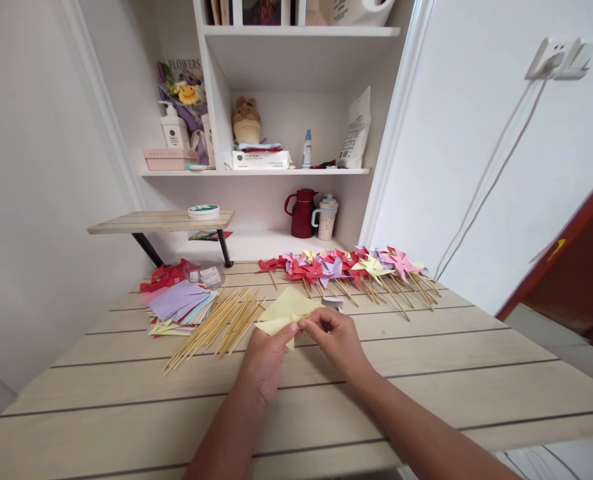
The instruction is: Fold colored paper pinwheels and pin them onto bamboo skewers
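Note:
Between my two hands is a sheet of pale yellow paper [287, 305], cut and partly folded inward like a pinwheel. My left hand [269, 353] grips its near left side, the thumb pressing close to the middle. With thumb and index finger together, my right hand [337, 333] pinches the paper near its centre. A small grey object [332, 304] lies just behind the right hand, partly hidden. Left of the hands, a loose bundle of thin wooden sticks [213, 327] rests on the table beside a stack of coloured paper sheets [179, 301].
Finished pinwheels on sticks [336, 267] are heaped at the table's back right. A clear plastic container [209, 275] and red paper pieces [165, 276] lie at the back left, near a small raised shelf [161, 222]. Behind stand a red jug [303, 215] and a cup [327, 219].

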Demonstrator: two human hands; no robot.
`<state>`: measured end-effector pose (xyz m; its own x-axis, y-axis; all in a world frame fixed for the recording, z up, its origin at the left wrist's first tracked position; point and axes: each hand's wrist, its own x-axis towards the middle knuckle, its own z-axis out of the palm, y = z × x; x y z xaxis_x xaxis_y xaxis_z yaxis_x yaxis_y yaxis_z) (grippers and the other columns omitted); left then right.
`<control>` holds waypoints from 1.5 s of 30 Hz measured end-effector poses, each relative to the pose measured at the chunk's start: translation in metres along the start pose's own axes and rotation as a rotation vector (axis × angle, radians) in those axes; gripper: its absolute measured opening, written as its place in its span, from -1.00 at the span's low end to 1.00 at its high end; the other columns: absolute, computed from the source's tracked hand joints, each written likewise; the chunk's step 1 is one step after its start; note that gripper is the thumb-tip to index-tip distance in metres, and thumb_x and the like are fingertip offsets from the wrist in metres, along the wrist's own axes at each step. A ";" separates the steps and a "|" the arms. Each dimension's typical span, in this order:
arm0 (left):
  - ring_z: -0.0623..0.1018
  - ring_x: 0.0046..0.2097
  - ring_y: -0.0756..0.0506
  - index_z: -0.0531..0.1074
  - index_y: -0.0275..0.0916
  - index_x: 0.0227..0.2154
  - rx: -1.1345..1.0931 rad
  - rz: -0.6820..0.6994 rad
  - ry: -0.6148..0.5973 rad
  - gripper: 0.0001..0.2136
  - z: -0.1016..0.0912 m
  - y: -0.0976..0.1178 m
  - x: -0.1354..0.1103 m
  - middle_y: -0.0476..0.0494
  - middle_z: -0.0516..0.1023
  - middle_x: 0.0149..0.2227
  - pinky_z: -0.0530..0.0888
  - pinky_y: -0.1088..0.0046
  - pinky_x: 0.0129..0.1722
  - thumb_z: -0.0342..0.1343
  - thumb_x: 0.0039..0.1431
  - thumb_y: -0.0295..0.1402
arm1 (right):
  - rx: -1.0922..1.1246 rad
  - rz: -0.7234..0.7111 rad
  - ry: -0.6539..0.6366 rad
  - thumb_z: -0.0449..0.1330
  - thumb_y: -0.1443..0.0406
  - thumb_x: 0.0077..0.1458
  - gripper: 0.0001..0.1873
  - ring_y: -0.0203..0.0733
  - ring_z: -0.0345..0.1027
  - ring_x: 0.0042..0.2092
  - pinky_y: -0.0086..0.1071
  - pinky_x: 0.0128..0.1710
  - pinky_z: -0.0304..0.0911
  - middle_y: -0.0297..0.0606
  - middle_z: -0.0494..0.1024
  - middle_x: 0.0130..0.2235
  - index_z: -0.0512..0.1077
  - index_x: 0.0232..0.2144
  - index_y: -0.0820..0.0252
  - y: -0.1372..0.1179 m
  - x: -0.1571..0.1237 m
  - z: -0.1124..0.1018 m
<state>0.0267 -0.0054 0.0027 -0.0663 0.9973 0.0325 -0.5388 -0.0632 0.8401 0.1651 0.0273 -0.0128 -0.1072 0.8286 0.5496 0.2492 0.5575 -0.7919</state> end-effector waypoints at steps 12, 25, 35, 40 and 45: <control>0.63 -0.14 -0.20 0.60 -0.27 -0.35 0.015 -0.021 0.137 -0.77 -0.012 -0.009 0.007 -0.16 0.65 -0.39 0.48 0.36 -0.09 0.41 -0.16 -0.46 | 0.020 0.066 0.001 0.29 0.11 0.09 -0.75 -0.29 0.15 -0.54 -0.42 -0.54 0.08 -0.42 0.35 -0.60 0.51 -0.43 0.17 0.002 -0.001 0.002; 0.53 0.04 -0.21 0.62 -0.07 -0.47 0.507 0.268 0.218 -0.75 -0.012 -0.006 0.012 -0.13 0.66 -0.27 0.33 0.34 0.17 0.29 -0.09 -0.63 | -0.330 -0.403 0.138 0.31 0.24 0.12 -0.32 0.10 0.16 0.21 0.03 0.16 0.19 -0.07 0.23 0.15 0.18 0.24 -0.09 -0.007 -0.002 -0.009; 0.57 -0.14 -0.19 0.48 -0.06 0.07 1.099 0.485 0.137 -0.58 -0.017 -0.018 0.009 -0.17 0.63 -0.16 0.43 0.27 -0.05 0.11 0.17 -0.53 | -0.564 -0.372 0.103 0.35 0.26 0.06 -0.36 0.18 0.22 0.18 0.09 0.14 0.14 -0.04 0.29 0.19 0.30 0.18 0.00 -0.002 -0.002 -0.007; 0.58 -0.17 -0.19 0.22 -0.08 0.30 1.446 0.591 0.111 -0.41 -0.019 -0.018 0.005 -0.17 0.61 -0.20 0.47 0.26 -0.15 0.05 0.21 -0.54 | -0.586 -0.348 0.126 0.37 0.29 0.00 -0.27 0.21 0.15 0.24 0.07 0.15 0.12 -0.02 0.23 0.25 0.27 0.22 0.01 -0.003 -0.001 -0.007; 0.58 -0.20 -0.19 0.24 -0.08 0.28 1.490 0.728 0.087 -0.40 -0.022 -0.020 0.006 -0.13 0.63 -0.23 0.46 0.24 -0.16 0.06 0.18 -0.57 | -0.530 -0.364 0.091 0.30 0.37 0.06 -0.81 0.12 0.22 0.20 0.02 0.15 0.07 -0.15 0.36 0.18 0.55 -0.24 0.02 -0.001 -0.001 -0.007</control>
<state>0.0185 0.0013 -0.0258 0.0008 0.7691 0.6391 0.8438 -0.3434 0.4123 0.1713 0.0254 -0.0109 -0.1979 0.5711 0.7967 0.6565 0.6808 -0.3249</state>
